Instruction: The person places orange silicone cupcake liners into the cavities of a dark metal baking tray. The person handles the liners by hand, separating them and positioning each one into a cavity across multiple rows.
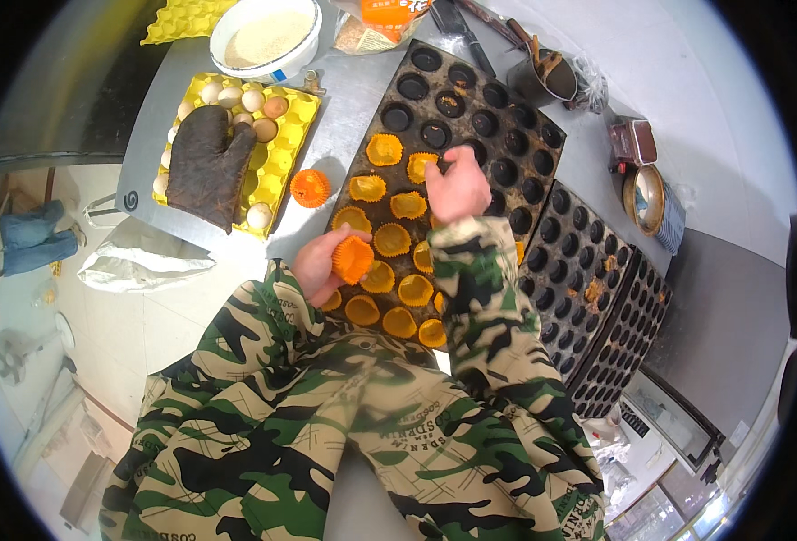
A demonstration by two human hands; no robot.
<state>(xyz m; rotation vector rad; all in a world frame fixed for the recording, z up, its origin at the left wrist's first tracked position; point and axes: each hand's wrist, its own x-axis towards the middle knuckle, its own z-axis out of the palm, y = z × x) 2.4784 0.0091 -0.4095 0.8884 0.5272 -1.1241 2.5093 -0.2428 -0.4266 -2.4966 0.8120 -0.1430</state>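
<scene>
My left hand (pixel 314 266) grips a nested stack of orange paper baking cups (pixel 352 260) above the near left edge of a dark muffin tray (pixel 417 136). Over the middle of that tray is my right hand (pixel 463 186), its thumb side against a paper cup (pixel 421 167) sitting in a well. Whether its fingers pinch the cup cannot be made out. Orange cups line several wells in the tray's nearer part, while the far wells are bare dark metal, a few with crumbs. My right sleeve hides part of the tray. Another orange paper cup stack (pixel 310 189) stands on the metal table.
A dark oven mitt (pixel 206 166) lies over eggs in a yellow egg tray (pixel 290 152). Behind are a white basin (pixel 219 30) of pale grains and a plastic bag (pixel 388 17). More muffin trays (pixel 574 237) lie at right, beyond them a metal pot (pixel 540 78) with tools.
</scene>
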